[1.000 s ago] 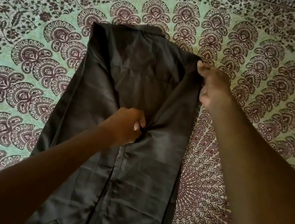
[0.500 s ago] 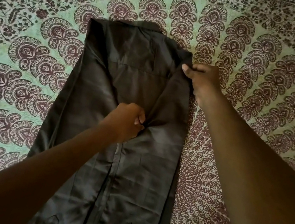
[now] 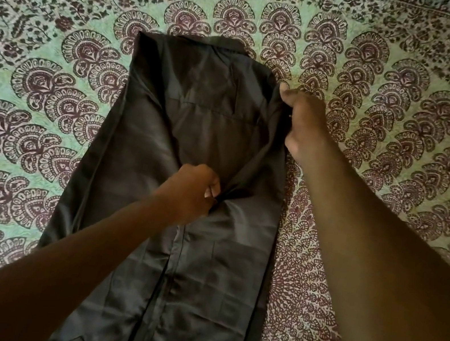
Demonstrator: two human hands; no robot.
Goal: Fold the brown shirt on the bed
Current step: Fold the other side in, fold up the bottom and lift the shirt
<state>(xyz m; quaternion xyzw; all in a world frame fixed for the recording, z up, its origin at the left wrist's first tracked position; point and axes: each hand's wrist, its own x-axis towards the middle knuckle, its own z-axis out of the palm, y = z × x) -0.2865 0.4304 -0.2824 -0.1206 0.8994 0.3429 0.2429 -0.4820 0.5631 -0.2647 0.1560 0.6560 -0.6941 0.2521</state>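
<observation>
Nearest the camera, below the left hand, lies the hem end of the brown shirt (image 3: 180, 297), spread flat on the bed (image 3: 32, 112), running out of view at the bottom edge, with two long panels meeting along a central seam line. Appears narrowed already: both long sides look turned in toward the middle, so that a tall strip remains rather than a full shirt shape, though whether sleeves are tucked beneath cannot be told. Just above that, at the middle of the shirt, left hand (image 3: 191, 191), its grip clamped on a pinch of fabric where the two panels meet, fingers curled tight, cloth puckered into small creases around the knuckles. Farther up and to the right of the left hand, right hand (image 3: 301, 120), its grip clamped on the shirt's right edge near the shoulder, thumb over the fold, edge lifted slightly off the bed. Farthest, beyond both hands, collar end of the shirt lying flat against the patterned sheet, upper left corner square and smooth. Judged roughly midway: lengthwise folds seemingly laid, right-hand fold apparently being straightened at its upper part. Left to do, as far as can be judged: settling that right edge flat, then folding the strip crosswise, hem toward collar, into a compact stack.
</observation>
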